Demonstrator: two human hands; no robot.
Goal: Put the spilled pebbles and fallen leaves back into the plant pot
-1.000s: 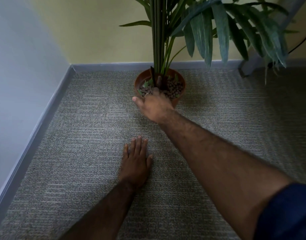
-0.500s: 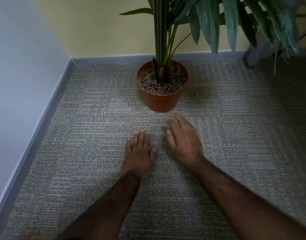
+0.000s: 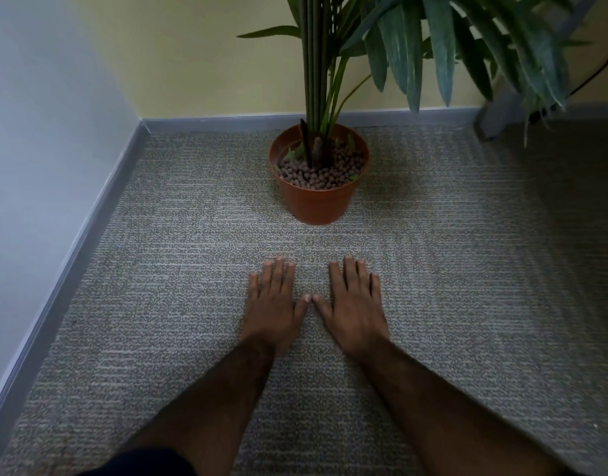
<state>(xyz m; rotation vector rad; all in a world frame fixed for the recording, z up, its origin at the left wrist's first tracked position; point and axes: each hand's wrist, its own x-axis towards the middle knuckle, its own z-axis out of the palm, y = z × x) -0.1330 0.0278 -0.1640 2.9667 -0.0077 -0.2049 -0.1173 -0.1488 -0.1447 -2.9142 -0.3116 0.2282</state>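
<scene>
An orange plant pot (image 3: 317, 201) stands on the grey carpet near the far wall. Brown pebbles (image 3: 321, 171) fill it to the rim, with small green leaf pieces (image 3: 291, 155) lying among them. Tall green stems rise from its middle. My left hand (image 3: 274, 305) and my right hand (image 3: 355, 309) lie flat on the carpet side by side, palms down, fingers spread, thumbs nearly touching. Both hands hold nothing and rest well short of the pot. I see no loose pebbles or leaves on the carpet.
A grey skirting board (image 3: 89, 235) runs along the left wall and the far wall, meeting in a corner. Long drooping leaves (image 3: 443, 46) hang over the upper right. A grey furniture leg (image 3: 501, 108) and a dark cable stand at the far right.
My right hand has pulled back from the pot's rim and come down flat on the carpet beside my left hand, which stayed put.
</scene>
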